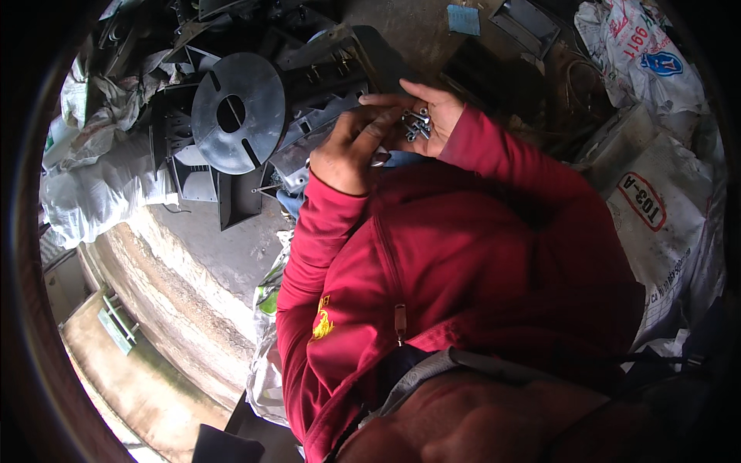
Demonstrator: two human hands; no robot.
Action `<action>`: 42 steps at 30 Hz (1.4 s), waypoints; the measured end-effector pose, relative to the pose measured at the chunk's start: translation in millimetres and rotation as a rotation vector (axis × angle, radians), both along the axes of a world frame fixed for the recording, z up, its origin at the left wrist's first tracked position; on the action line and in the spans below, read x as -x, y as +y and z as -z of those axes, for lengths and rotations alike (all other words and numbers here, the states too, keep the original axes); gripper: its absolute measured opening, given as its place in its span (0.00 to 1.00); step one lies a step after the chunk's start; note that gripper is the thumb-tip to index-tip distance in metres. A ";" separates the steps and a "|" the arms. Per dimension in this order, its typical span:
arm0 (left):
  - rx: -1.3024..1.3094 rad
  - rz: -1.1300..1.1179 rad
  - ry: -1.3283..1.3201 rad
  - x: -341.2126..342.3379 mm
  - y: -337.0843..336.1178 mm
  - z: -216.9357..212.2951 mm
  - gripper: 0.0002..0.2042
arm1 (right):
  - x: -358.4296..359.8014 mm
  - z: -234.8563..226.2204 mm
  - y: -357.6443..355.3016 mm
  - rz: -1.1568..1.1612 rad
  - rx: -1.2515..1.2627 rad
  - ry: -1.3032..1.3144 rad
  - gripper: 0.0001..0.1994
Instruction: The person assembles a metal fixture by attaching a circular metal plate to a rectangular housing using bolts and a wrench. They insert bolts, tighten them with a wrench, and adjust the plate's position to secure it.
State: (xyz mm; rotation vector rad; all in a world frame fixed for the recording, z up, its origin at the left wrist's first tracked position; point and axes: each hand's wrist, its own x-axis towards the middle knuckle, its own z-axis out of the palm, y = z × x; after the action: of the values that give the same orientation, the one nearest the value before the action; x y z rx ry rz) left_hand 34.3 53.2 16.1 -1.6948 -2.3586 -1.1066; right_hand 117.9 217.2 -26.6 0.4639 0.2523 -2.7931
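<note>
Red sleeves lead to the cupped right hand cradling bolts, left hand fingers pinching among them.

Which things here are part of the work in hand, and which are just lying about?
In hand:
- small metal bolts in the cupped right hand
- left hand, fingers picking at the bolts

Lying about:
- dark round slotted disc
- grey metal frame parts behind the hands
- white woven sacks
- blue card

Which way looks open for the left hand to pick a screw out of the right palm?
Probably straight across: the left hand already lies against the open right hand, and the screws lie uncovered.
</note>
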 end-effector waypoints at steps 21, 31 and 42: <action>0.053 -0.217 -0.083 10.7 -20.8 23.1 0.07 | -1.1 17.1 -26.7 -0.130 -0.580 -0.098 0.15; -0.009 -0.296 -0.351 7.7 -29.6 43.6 0.10 | 4.6 33.1 -26.5 -0.040 -0.465 -0.222 0.11; -0.076 -0.199 -1.254 -2.4 -77.1 59.8 0.07 | 27.5 31.3 -32.3 0.099 -0.354 -0.327 0.12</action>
State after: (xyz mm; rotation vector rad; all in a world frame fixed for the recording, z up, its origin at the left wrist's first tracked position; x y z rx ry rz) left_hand 36.6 -23.9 -43.7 -0.6733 -2.7855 -2.6712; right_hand 90.3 184.9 -58.0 1.0279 0.6675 -2.7118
